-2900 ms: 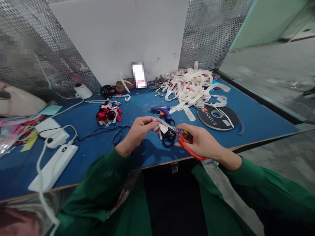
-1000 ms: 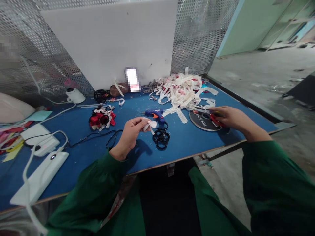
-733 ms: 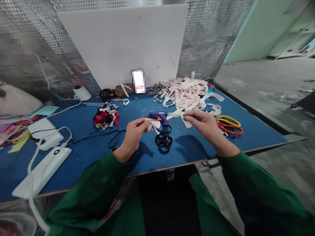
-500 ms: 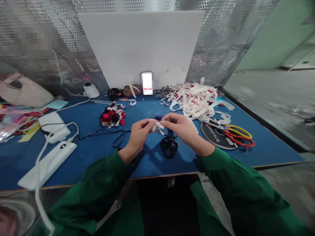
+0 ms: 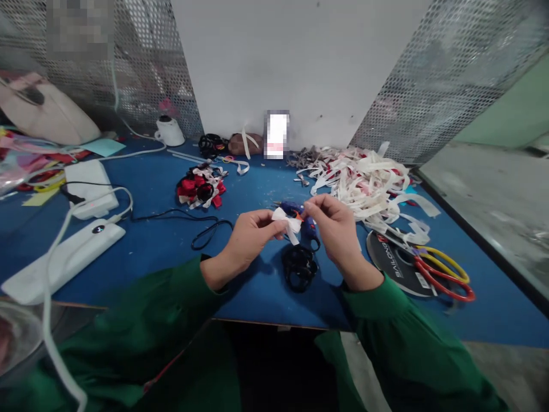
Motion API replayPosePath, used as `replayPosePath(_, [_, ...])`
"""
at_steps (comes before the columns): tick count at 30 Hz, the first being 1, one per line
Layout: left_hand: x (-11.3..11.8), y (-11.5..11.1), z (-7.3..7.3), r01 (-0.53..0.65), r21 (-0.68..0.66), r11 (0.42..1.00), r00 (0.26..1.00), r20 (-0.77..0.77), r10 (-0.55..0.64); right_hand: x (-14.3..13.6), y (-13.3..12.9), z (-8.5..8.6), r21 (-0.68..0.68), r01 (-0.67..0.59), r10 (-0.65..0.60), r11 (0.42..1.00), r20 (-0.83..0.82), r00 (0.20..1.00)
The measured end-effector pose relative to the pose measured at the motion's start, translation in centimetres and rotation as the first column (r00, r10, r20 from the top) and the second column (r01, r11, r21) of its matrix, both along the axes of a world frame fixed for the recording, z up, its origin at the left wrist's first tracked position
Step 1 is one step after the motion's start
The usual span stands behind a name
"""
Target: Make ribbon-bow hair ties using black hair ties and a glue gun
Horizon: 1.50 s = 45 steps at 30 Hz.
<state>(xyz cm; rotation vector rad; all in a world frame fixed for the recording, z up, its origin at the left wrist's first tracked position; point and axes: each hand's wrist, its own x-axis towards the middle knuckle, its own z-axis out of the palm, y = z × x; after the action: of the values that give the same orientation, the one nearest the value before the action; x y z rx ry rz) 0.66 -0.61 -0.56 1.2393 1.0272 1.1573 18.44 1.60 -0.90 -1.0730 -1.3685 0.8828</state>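
I have the left hand (image 5: 253,239) grasping a small white ribbon bow (image 5: 291,225), thumb and finger pinched on its left side; the bow hangs above the blue worktop (image 5: 150,246), on the near side of the blue glue gun (image 5: 309,230). The right hand (image 5: 337,232) is just to the right of that glue gun, fingertips drawn together near the bow; I cannot tell whether they grip anything. One bow tail slants downward. Straight toward me from the glue gun lies a bundle of black bands (image 5: 298,269); to its right, scissors (image 5: 422,265) rest on a black reel (image 5: 386,263). Beyond it and to the right is a heap of ribbon strips (image 5: 355,171). To handle the bow well, I would keep the left pinch firm but flat, tease each loop outward lightly with the right fingertips, and avoid brushing the glue gun's tip, which may be hot.
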Motion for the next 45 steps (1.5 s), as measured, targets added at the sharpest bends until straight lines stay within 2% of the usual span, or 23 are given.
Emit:
replayPosePath(2, [0.0,0.0,0.1,-0.022,0.007,1.0,1.0,-0.011,0.022,0.2,0.2,0.1,-0.028,0.017,-0.019,0.999,-0.095,0.995])
replayPosePath(3, [0.0,0.0,0.1,-0.032,0.011,0.999,0.999,-0.015,0.032,0.2,0.2,0.2,-0.057,-0.019,0.012,0.998,-0.111,0.994])
replayPosePath(7, [-0.1,0.0,0.1,-0.054,0.006,0.999,0.999,-0.004,0.054,-0.2,-0.5,0.6,-0.181,-0.262,0.255,0.948,-0.064,0.965])
replayPosePath(14, [0.1,0.0,0.0,0.035,-0.041,0.999,0.999,0.022,-0.034,-0.5,-1.3,0.8,-0.108,-0.194,0.206,0.975,0.114,0.972])
replayPosePath(17, [0.2,-0.1,0.1,0.042,-0.026,0.999,0.999,0.005,-0.042,-0.4,-1.3,0.9,-0.138,-0.252,0.266,0.958,0.1,0.959])
replayPosePath(20, [0.1,-0.2,0.3,0.098,-0.009,0.995,0.995,-0.026,-0.098,-0.4,-1.2,1.0,-0.164,-0.298,0.307,0.94,0.032,0.951])
replayPosePath(23, [0.0,-0.3,0.4,0.128,0.008,0.992,0.99,-0.058,-0.128,-0.5,-1.2,0.8,-0.16,-0.295,0.302,0.942,0.017,0.953])
replayPosePath(29, [0.0,-0.4,0.7,0.111,0.03,0.993,0.99,-0.096,-0.108,-1.0,-1.3,0.2,-0.098,-0.223,0.232,0.97,0.083,0.969])
replayPosePath(37, [0.2,-0.5,0.5,0.002,0.017,1.0,1.0,-0.008,-0.001,-1.4,-1.8,0.3,-0.159,-0.262,0.255,0.952,-0.059,0.965])
replayPosePath(41, [0.2,-0.4,0.2,0.047,-0.024,0.999,0.999,0.004,-0.047,-1.3,-1.7,0.2,-0.139,-0.174,0.171,0.975,-0.03,0.985])
replayPosePath(45, [0.3,-0.3,0.0,-0.074,0.012,0.997,0.996,0.043,0.073,-1.0,-1.7,0.5,-0.081,-0.109,0.117,0.991,0.1,0.988])
